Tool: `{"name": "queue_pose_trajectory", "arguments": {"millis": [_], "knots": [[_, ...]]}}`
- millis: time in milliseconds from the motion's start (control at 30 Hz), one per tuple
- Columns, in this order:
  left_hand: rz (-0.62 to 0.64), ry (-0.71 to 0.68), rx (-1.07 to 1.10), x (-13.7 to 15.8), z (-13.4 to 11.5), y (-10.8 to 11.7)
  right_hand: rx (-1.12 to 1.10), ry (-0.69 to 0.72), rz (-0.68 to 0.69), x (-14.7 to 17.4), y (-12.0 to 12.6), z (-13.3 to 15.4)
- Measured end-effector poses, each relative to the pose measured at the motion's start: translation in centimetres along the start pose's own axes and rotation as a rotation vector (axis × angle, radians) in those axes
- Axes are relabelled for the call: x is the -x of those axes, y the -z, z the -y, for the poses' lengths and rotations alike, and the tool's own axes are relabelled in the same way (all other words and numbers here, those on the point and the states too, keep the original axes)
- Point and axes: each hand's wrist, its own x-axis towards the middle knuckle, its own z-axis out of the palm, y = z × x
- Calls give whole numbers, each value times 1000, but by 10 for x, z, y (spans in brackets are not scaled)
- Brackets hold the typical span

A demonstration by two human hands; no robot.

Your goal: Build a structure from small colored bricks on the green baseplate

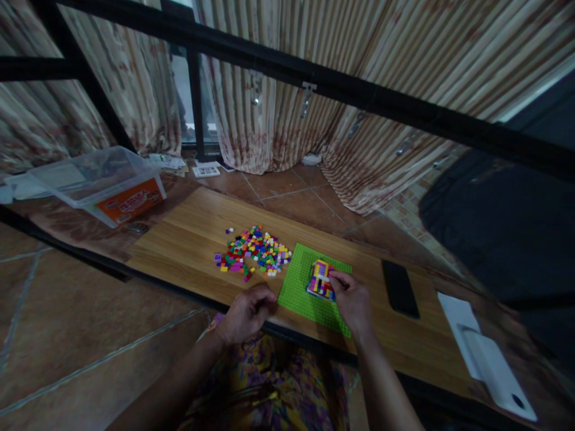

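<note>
A small block model of multicoloured toy bricks (320, 279) stands on a green studded baseplate (296, 272). My right hand (353, 298) is over the plate's right part, thumb and fingers pinched together at the model's right side. Whatever is between those fingertips is too small to make out. Nearer the table's front edge, left of the baseplate, rests my left hand (250, 311), its fingers curled in. Its fingertips are partly hidden, so any piece inside cannot be seen. Beyond it lies a spread-out pile of loose coloured bricks (256, 245).
The wooden table (179, 239) carries a black phone (399, 288) right of the baseplate. A clear plastic tub (99, 179) with an orange label stands off the left end. White objects (494, 371) lie at the right end. A black metal bar (341, 90) crosses beyond the table.
</note>
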Motion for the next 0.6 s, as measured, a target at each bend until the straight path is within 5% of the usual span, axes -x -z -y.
{"name": "queue_pose_trajectory", "arguments": {"millis": [600], "knots": [[-6, -8, -22, 1, 6, -4, 71, -10, 74, -8, 4, 1]]}}
